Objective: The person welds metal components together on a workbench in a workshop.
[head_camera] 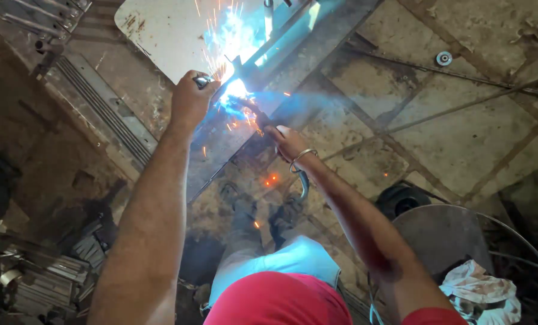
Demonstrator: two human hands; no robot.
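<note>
1. A red shirt point(281, 301) and pale blue trousers point(281, 259) are seen nearest the camera, at the bottom edge; two dark shoes point(263, 210) stand on the floor just above.
2. The left hand point(189, 99) is clenched around a small metal piece point(202, 80), pressed against the long steel bar point(245, 114), just left of the arc.
3. The right hand point(288, 141) is closed on a dark electrode holder point(261, 119); a metal bangle point(302, 157) sits at the wrist. How the fingers wrap the grip cannot be told, as glare hides them.
4. A bright blue-white welding arc point(236, 89) burns between the two hands, on the steel bar; orange sparks point(251, 120) are scattered around it and on the floor near the shoes.
5. The steel bar lies diagonally across the stone floor point(473, 138), from lower left to upper right, beside a pale metal sheet point(160, 36).
6. A ribbed metal rail point(106, 108) lies to the left, well apart from the arc.
7. A round dark metal disc point(443, 235) and a crumpled white cloth point(479, 289) are noted at lower right; metal scrap point(28, 277) is piled at lower left.
</note>
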